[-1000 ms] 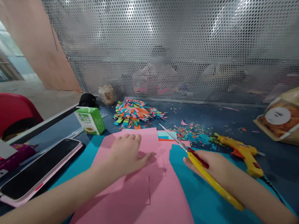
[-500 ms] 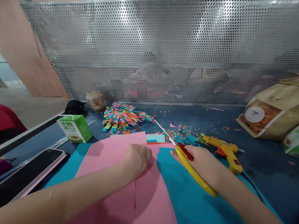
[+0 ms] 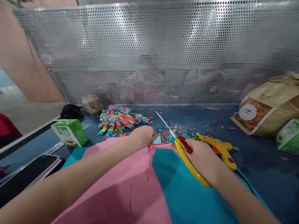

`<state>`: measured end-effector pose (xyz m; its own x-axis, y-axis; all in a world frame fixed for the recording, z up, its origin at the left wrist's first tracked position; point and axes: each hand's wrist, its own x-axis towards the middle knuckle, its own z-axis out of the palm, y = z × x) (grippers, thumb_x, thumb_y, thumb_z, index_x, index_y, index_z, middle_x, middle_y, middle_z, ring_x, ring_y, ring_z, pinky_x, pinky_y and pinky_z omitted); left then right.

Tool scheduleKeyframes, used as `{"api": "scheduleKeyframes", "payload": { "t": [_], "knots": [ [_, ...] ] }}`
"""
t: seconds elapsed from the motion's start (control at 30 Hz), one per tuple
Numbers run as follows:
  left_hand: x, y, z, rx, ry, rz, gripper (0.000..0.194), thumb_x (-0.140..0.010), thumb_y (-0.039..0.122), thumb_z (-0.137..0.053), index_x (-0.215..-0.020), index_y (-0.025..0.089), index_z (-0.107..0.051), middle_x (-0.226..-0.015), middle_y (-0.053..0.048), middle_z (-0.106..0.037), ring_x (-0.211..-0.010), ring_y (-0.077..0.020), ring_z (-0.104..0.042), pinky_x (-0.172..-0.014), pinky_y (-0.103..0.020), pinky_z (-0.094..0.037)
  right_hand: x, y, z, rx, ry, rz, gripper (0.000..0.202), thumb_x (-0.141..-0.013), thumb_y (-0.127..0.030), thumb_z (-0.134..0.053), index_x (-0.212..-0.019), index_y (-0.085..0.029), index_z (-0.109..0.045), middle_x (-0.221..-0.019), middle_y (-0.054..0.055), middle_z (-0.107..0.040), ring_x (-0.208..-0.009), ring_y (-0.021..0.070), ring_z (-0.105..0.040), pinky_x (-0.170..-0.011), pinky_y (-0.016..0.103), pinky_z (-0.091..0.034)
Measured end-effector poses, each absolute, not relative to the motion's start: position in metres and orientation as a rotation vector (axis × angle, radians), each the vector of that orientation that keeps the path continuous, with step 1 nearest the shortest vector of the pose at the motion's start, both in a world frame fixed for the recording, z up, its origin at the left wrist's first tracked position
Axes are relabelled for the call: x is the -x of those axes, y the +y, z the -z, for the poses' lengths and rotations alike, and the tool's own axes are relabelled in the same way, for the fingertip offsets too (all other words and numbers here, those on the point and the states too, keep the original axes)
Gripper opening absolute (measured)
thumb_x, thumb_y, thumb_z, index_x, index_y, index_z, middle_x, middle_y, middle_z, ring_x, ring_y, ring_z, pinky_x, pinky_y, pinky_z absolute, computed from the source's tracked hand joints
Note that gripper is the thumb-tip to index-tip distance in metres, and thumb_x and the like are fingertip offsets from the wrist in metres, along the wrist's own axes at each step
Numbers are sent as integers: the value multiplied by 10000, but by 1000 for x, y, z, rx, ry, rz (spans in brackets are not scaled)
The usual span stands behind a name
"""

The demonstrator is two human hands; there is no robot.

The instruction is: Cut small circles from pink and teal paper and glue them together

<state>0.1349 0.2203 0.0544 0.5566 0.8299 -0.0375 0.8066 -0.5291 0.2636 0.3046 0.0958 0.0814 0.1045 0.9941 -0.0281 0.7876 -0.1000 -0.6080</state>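
Observation:
My left hand [image 3: 144,135] is closed at the far edge of a large pink sheet of paper [image 3: 119,194], its fingertips pinching the edge. Two short dark lines, perhaps slits, show in the sheet. Around the handles of yellow-and-red scissors [image 3: 189,162] my right hand [image 3: 200,156] is closed, the blades pointing away to the upper left. Its fingertips reach the right corner of the pink paper's far edge; whether they grip it I cannot tell. Beneath the pink sheet lies blue paper [image 3: 196,202]. A small pale blue paper piece [image 3: 157,140] shows beside my left fingertips.
Beyond my hands lie a heap of fringed coloured paper strips [image 3: 119,119] and scattered scraps [image 3: 179,131]. A yellow glue gun [image 3: 218,146] with its cord, a snack bag [image 3: 270,107] and a green carton [image 3: 296,136] are rightward. Another green carton [image 3: 69,132] and a phone [image 3: 16,183] are leftward.
My left hand has moved away from me to the pink sheet's far edge, lifting or wrinkling the paper there. My right hand keeps the scissors, with its fingertips now near that edge.

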Motion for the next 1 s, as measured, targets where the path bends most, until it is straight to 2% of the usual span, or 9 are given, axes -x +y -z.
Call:
{"api": "scheduleKeyframes", "payload": {
  "t": [0.17, 0.33, 0.4, 0.47, 0.57, 0.67, 0.8, 1.0],
  "knots": [
    [-164, 255, -73, -2633, 1207, -168, 333, -911, 331, -566, -1201, 167, -564, -1202, -93, -600, -1000, -224, -620, -834, -427, -540, -311, 99, -81, 1990, -1710, -500, 365, -842, -555, -474, -653, -243, -482, -652, 39, -619, -656, 245, -592, -550, 295, -371],
    [-141, 238, -84, -2764, 1251, -102, 348, -903, 344, -575, -1204, 170, -566, -1250, -102, -582, -1081, -244, -590, -909, -473, -496, -314, 103, -78, 2048, -1713, -494, 326, -847, -509, -488, -675, -234, -504, -696, 68, -657, -682, 256, -621, -566, 300, -375],
    [-121, 218, -82, -2774, 1398, -31, 380, -896, 430, -559, -1149, 149, -591, -1181, -108, -617, -1077, -256, -595, -929, -498, -470, -314, 103, -79, 2057, -1719, -506, 341, -845, -534, -489, -685, -233, -517, -710, 70, -671, -685, 257, -632, -563, 298, -374],
    [-106, 198, -75, -2743, 1530, 102, 446, -858, 515, -571, -1017, 104, -641, -1023, -137, -666, -1007, -303, -630, -880, -525, -483, -313, 101, -81, 2063, -1720, -504, 389, -842, -586, -471, -678, -235, -507, -697, 70, -671, -671, 256, -630, -557, 300, -371],
    [-96, 178, -58, -2682, 1608, 286, 332, -905, 421, -552, -1067, 140, -624, -1062, -90, -657, -948, -223, -638, -836, -445, -524, -311, 98, -85, 2062, -1727, -490, 424, -841, -620, -444, -657, -240, -476, -661, 62, -657, -648, 251, -614, -554, 303, -368],
    [-100, 175, -46, -2639, 1613, 351, 317, -910, 338, -568, -1165, 150, -582, -1167, -97, -616, -986, -217, -624, -839, -425, -533, -310, 98, -86, 2061, -1722, -474, 424, -835, -625, -446, -645, -246, -466, -632, 47, -643, -631, 247, -604, -541, 301, -364],
    [-117, 186, -52, -2581, 1575, 255, 309, -910, 321, -569, -1177, 166, -581, -1208, -106, -598, -1017, -222, -613, -858, -428, -528, -312, 100, -83, 2053, -1713, -486, 414, -829, -624, -465, -685, -242, -531, -678, 53, -676, -672, 264, -643, -540, 300, -382],
    [-157, 224, -67, -2372, 1420, -202, 324, -910, 331, -568, -1193, 171, -570, -1212, -95, -596, -1023, -227, -612, -855, -438, -529, -314, 104, -75, 2040, -1732, -491, 331, -841, -531, -504, -689, -245, -572, -752, 73, -709, -742, 288, -667, -591, 314, -413]
  ]
}}
